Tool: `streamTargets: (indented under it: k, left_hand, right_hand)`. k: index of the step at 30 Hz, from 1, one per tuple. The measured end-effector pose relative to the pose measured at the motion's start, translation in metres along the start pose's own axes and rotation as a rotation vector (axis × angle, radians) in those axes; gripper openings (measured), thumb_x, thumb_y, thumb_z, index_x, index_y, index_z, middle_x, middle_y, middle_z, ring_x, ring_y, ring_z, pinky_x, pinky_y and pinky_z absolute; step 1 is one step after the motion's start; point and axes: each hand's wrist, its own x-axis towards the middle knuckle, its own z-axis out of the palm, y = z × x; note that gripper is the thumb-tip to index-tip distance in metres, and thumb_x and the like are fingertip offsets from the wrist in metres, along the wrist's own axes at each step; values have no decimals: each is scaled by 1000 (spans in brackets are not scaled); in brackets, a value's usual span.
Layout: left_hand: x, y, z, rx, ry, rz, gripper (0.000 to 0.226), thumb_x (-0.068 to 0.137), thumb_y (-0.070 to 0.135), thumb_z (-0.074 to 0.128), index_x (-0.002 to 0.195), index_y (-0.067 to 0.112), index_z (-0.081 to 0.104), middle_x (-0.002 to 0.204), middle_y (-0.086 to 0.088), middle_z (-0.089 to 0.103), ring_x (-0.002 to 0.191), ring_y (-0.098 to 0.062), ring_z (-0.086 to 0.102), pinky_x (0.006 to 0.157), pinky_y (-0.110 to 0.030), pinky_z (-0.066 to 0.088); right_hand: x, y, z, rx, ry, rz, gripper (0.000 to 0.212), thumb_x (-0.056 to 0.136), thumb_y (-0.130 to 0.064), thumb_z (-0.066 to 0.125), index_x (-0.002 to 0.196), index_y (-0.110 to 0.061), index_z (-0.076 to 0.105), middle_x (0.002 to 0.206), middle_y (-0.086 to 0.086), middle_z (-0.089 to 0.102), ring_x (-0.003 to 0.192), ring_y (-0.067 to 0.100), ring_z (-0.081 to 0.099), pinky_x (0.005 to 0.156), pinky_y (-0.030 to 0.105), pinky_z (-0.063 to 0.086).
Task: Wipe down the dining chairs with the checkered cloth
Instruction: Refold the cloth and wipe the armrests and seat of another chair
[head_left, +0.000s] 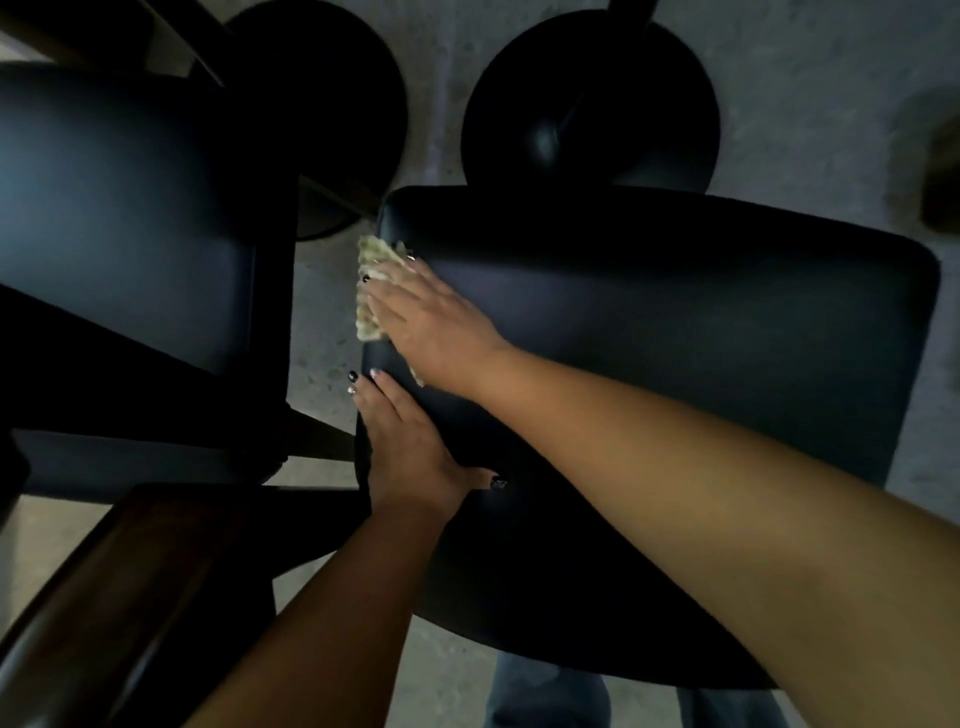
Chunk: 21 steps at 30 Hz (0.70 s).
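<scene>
Head view, looking down.

Item: black padded square chair seat (675, 338), smooth upholstery, centre of frame.

Item: pale checkered cloth (376, 260), bunched, lying on the seat's far left corner and hanging partly over the edge.

Item: right hand (431, 322), fingers straight and spread flat, pressing the cloth down on the seat; forearm crosses the seat from the lower right.

Item: left hand (410, 441), fingers straight along the seat's left edge, thumb lying on the top surface; holds nothing, apart from the cloth.

Item: second black padded chair (119, 208), left of the first, a strip of grey speckled floor (322, 312) between them.

Item: two round black pedestal bases (592, 98) on the floor beyond the seats.

Item: dark brown wooden rail (104, 597), lower left.
</scene>
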Motion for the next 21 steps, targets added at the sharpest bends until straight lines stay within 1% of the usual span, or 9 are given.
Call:
streamTargets:
  k: [2, 5, 6, 8, 11, 13, 16, 19, 21]
  left_hand:
    - [0, 2, 0, 44, -9, -4, 162, 49, 55, 90, 148, -1, -25, 158, -18, -27, 147, -27, -23, 116, -31, -1]
    - [-2, 4, -1, 74, 10, -4, 163, 46, 57, 91, 148, -5, -20, 159, -23, -20, 148, -30, -18, 117, -31, -3]
    - [-2, 5, -1, 77, 18, -1, 163, 45, 56, 91, 148, -6, -19, 159, -24, -18, 148, -31, -17, 118, -31, -4]
    - [-2, 5, -2, 96, 29, 0, 163, 45, 57, 91, 148, -7, -18, 158, -26, -16, 149, -32, -15, 118, -31, -5]
    - [0, 8, -3, 199, -4, -11, 164, 45, 63, 88, 147, -10, -18, 158, -28, -15, 148, -36, -14, 119, -33, -6]
    - [2, 11, -5, 287, -30, -20, 164, 47, 67, 85, 145, -13, -18, 156, -31, -13, 147, -40, -12, 119, -37, -5]
    - [3, 17, -7, 352, -53, -39, 165, 45, 67, 85, 144, -15, -18, 155, -35, -11, 147, -44, -9, 120, -40, -2]
    - [3, 17, -6, 288, -64, -54, 166, 44, 60, 90, 144, -11, -21, 155, -34, -15, 147, -43, -11, 120, -43, 5]
    - [3, 16, -6, 236, -57, -58, 167, 43, 55, 93, 145, -9, -23, 155, -32, -17, 147, -42, -12, 120, -44, 8]
  right_hand:
    - [-36, 11, 0, 51, 54, 32, 53, 91, -4, 44, 143, 3, 34, 152, 18, 30, 144, 36, 18, 118, 45, 1]
    - [-98, 40, -4, 137, 193, 200, 46, 83, 3, 49, 129, 8, 53, 137, 22, 51, 129, 43, 44, 110, 56, 20]
    - [-119, 51, -3, 142, 249, 278, 43, 81, 4, 47, 123, 8, 58, 131, 23, 55, 122, 45, 50, 105, 61, 23]
    - [-160, 70, -2, 125, 311, 455, 44, 77, 7, 48, 119, 8, 61, 127, 25, 58, 117, 47, 54, 102, 66, 21]
    - [-213, 85, 3, 93, 370, 733, 52, 68, 14, 56, 120, 10, 59, 130, 27, 54, 118, 47, 53, 104, 66, 17]
    - [-239, 86, 4, 119, 391, 909, 54, 72, 12, 51, 126, 10, 54, 136, 27, 49, 124, 45, 48, 108, 63, 14]
    - [-265, 81, 6, 142, 451, 1145, 56, 80, 6, 43, 136, 10, 42, 146, 26, 37, 135, 43, 34, 114, 57, 7]
    - [-278, 71, 10, 203, 524, 1357, 57, 87, 5, 41, 143, 7, 32, 153, 21, 25, 142, 40, 19, 119, 47, 1]
    - [-286, 66, 12, 278, 555, 1519, 56, 92, 3, 39, 146, 4, 25, 156, 19, 19, 144, 36, 16, 119, 33, 1]
